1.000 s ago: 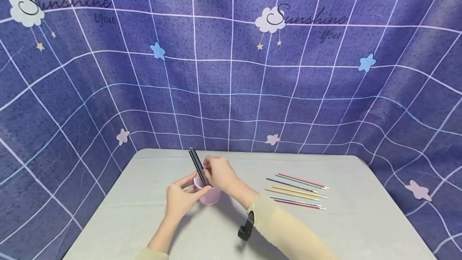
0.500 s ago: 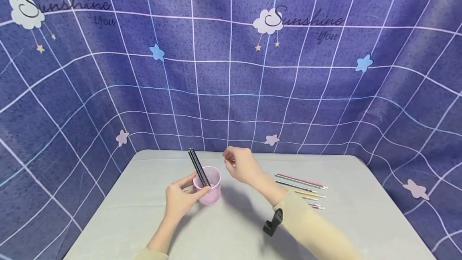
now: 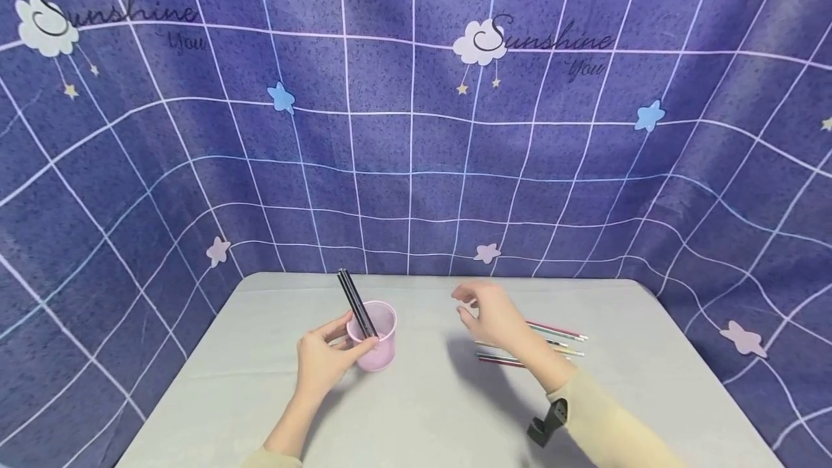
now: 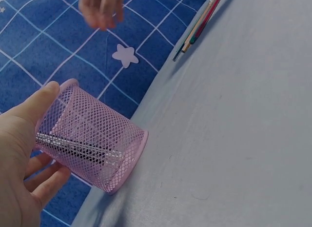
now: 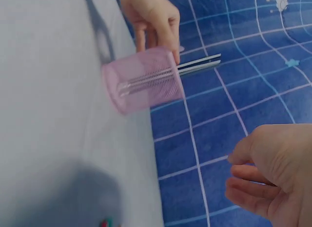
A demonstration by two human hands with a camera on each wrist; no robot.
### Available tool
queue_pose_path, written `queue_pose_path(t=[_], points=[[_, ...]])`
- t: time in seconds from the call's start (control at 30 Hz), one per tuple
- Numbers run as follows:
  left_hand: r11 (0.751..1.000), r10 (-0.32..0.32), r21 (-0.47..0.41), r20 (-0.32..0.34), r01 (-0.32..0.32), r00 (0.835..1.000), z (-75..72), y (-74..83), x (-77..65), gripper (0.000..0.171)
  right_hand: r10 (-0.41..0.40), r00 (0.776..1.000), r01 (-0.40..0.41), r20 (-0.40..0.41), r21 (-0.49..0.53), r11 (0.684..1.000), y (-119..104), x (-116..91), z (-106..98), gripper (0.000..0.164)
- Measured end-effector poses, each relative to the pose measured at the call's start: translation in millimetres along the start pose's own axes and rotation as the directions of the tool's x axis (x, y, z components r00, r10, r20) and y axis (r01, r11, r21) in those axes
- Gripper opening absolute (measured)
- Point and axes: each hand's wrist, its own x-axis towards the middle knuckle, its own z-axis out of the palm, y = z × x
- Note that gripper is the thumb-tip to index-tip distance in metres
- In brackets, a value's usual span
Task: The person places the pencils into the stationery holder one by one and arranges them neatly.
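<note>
Pink cup (image 3: 384,354) gripped by left hand (image 3: 323,356); right hand (image 3: 494,315) loosely curled.

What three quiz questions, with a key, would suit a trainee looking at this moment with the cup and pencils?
1. True or false: the left hand holds the cup.
2. Multiple choice: in the head view, what colour are the pencils in the cup? A) red; B) black; C) yellow.
3. Fill the gap: in the head view, the loose pencils on the table lie to the ____ of the cup.

Key: 1. True. 2. B. 3. right.
</note>
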Motion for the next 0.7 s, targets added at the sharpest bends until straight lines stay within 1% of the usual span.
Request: queue_pose_path(t=[0.2,0.3,0.37,0.47,0.57,0.7], points=[[1.0,-0.001,0.0,0.003,0.001,1.0,0.7,-0.8,-0.4,0.069,0.018,1.0,-0.018,-0.001,-0.093,0.996,15.7,-29.7,-8.3,0.019],[1.0,-0.006,0.011,-0.002,0.006,1.0,0.1,-1.5,-0.2,0.069,0.019,1.0,-0.017,0.008,-0.156,0.988,21.8,-45.1,-9.1,0.021],[1.0,-0.009,0.017,-0.002,0.009,1.0,-0.2,-1.8,0.1,0.069,0.024,1.0,-0.021,0.015,-0.178,0.984,25.6,-55.2,-9.3,0.021],[1.0,-0.013,0.016,0.0,0.013,1.0,-0.6,-0.9,0.5,0.069,0.034,0.999,-0.032,0.009,-0.185,0.982,31.9,-67.6,-10.0,0.022],[1.0,-0.015,0.008,0.005,0.015,1.0,-1.2,0.8,0.1,0.07,0.044,0.999,-0.044,-0.002,-0.17,0.984,37.8,-77.6,-12.4,0.021],[1.0,-0.016,0.006,0.002,0.016,1.0,-1.7,1.8,-0.7,0.07,0.048,0.999,-0.044,0.022,-0.152,0.987,44.5,-88.5,-16.0,0.019]])
